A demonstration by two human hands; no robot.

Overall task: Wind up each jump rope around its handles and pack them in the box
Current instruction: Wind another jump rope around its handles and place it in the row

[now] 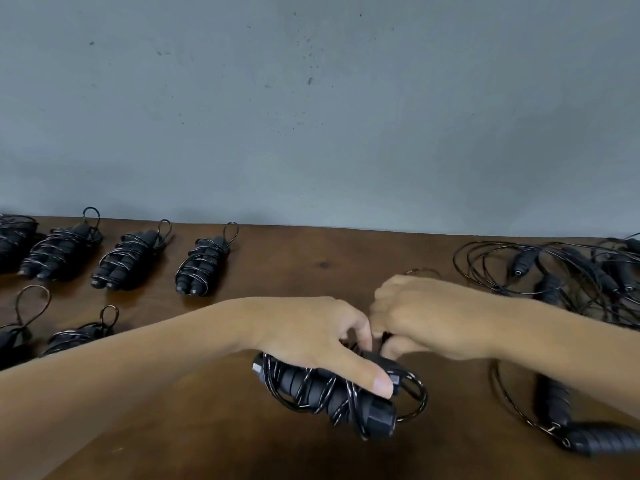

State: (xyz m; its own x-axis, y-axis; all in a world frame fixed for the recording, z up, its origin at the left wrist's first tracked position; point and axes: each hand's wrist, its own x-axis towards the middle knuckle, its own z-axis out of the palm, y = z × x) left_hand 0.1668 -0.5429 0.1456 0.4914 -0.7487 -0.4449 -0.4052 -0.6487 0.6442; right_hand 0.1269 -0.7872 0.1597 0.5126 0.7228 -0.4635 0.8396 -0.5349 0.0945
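Head view: left hand (311, 327) gripping wound rope (325, 393) at lower centre; right hand (415, 313) pinching its cord, just right.

No text, label, brand, number or sign can be read anywhere in the head view. The black handles of the jump ropes carry no legible marking.
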